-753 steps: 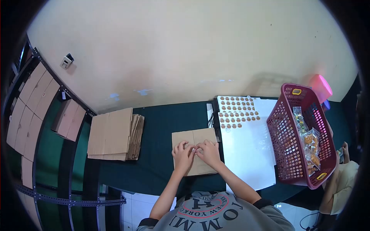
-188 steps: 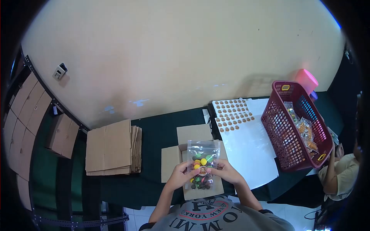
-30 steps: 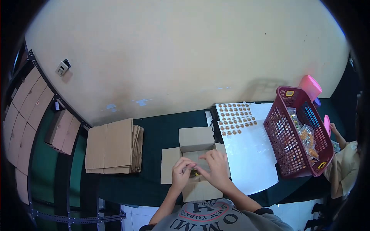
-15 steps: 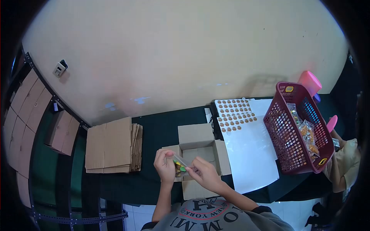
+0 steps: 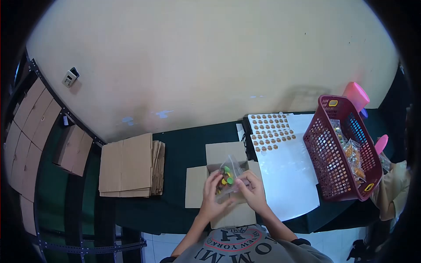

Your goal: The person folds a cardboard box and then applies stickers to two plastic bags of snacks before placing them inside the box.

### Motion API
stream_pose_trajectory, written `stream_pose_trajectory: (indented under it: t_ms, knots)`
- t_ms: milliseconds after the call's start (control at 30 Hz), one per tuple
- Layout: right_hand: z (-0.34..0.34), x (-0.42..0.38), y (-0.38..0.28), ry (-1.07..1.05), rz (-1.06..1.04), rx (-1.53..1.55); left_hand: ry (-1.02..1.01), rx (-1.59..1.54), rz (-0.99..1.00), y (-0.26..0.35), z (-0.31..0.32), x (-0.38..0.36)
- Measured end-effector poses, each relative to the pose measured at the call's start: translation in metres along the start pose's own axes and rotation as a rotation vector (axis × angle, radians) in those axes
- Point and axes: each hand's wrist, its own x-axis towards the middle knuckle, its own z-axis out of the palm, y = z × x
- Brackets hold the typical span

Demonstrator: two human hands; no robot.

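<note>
A clear plastic bag (image 5: 231, 183) with green, yellow and brown pieces inside is held between my two hands, above an open cardboard box (image 5: 196, 187). My left hand (image 5: 213, 196) curls around the bag's left side, its fingers against the pieces. My right hand (image 5: 251, 191) pinches the bag's right side between thumb and fingers. The bag's upper edge points away from me. The box lies with its flaps spread, and its inside is partly hidden by the bag and my hands.
Flattened cardboard (image 5: 127, 166) is stacked at left. Round stickers (image 5: 272, 131) lie on white sheets (image 5: 287, 188) at right. Beside them, a maroon basket (image 5: 326, 162) holds several filled bags (image 5: 353, 158). Boxes sit on a shelf (image 5: 72, 151) far left. Another person's arm (image 5: 386, 201) shows at right.
The bag has moved to the right and turned upright, so more of it shows. My left hand has shifted from the bag's upper corner to its side; my right hand now grips the right side.
</note>
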Motion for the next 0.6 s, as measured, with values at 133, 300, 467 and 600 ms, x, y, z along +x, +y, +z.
stream_pose_trajectory:
  t_ms: [133, 300, 467, 600]
  knots:
    - [0.009, 0.0, 0.002, -0.131, 0.035, 0.209, -0.078, -0.186, -0.119, -0.016, 0.009, -0.013]
    - [0.006, 0.005, 0.023, 0.035, -0.069, -0.299, -0.057, -0.692, -0.526, -0.048, 0.004, -0.022]
    - [-0.011, 0.008, 0.048, -0.384, 0.407, 0.013, -0.095, -0.709, -0.62, -0.052, -0.002, -0.024]
    - [-0.017, 0.009, 0.097, -0.354, 0.432, 0.092, -0.087, -0.624, -0.677, -0.055, 0.0, -0.03]
